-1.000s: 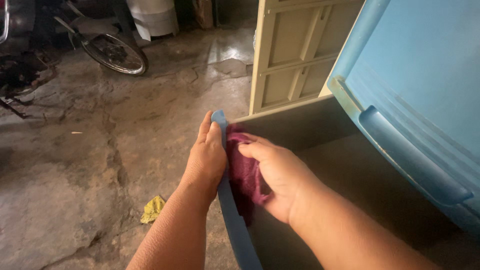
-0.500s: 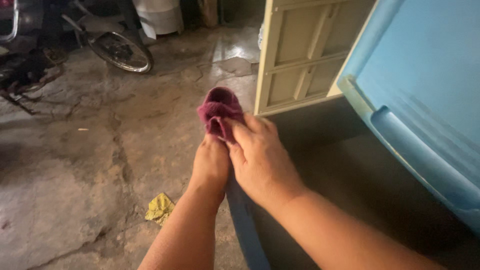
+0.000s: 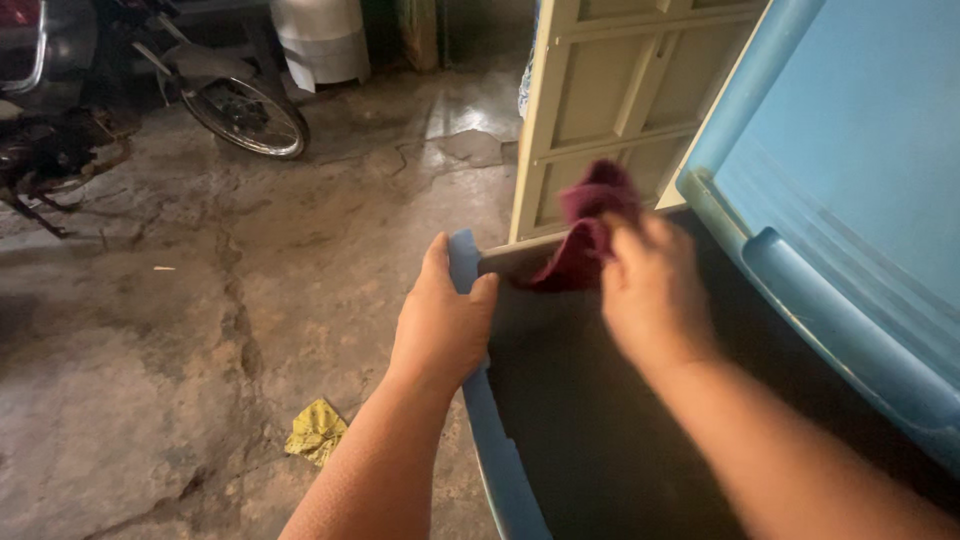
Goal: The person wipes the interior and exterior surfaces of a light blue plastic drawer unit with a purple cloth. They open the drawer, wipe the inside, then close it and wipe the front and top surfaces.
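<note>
A blue plastic drawer [image 3: 500, 470] with a dark inside stands pulled out in front of me. My left hand [image 3: 440, 325] grips its near left rim, thumb over the edge. My right hand [image 3: 650, 290] holds a maroon cloth [image 3: 590, 230] bunched up at the drawer's far wall, near the top edge. The blue cabinet front [image 3: 850, 190] with a moulded handle slopes down the right side.
A cream panelled cabinet [image 3: 610, 110] stands behind the drawer. On the cracked concrete floor lies a crumpled yellow scrap [image 3: 315, 432] to my lower left. A motorcycle wheel [image 3: 245, 115] and a white container [image 3: 320, 40] are at the far left back.
My right hand has carried the maroon cloth from the drawer's left corner rightward along the far wall. My left hand stays on the left rim.
</note>
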